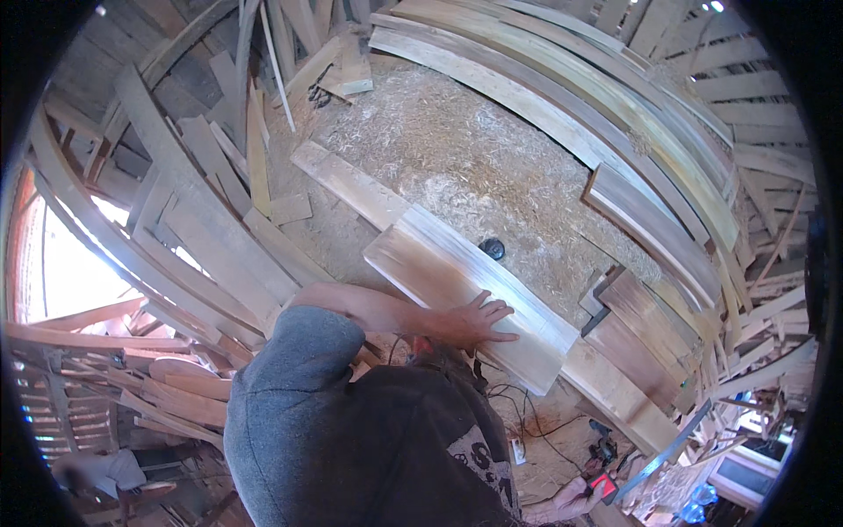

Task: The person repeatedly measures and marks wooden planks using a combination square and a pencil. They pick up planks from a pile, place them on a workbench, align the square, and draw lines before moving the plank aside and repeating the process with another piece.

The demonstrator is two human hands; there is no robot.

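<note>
My left hand (474,323) lies with spread fingers on the top of a thick wooden plank (430,268). That plank rests along a longer board (360,184), whose ends stick out past it on both sides. Low at the right, my right hand (571,502) is closed round the red and black handle of a hand saw (660,457). The saw's long bluish blade points up and to the right, apart from the plank under my left hand. My torso hides part of the ground between my hands.
A small black round object (493,249) lies beside the plank on sawdust-covered ground. Long boards (527,97) are stacked at the far right, and others lean at left. Short blocks (645,325) sit at right. Dark cables (527,413) trail near a power tool (602,450). Another person (114,470) is at lower left.
</note>
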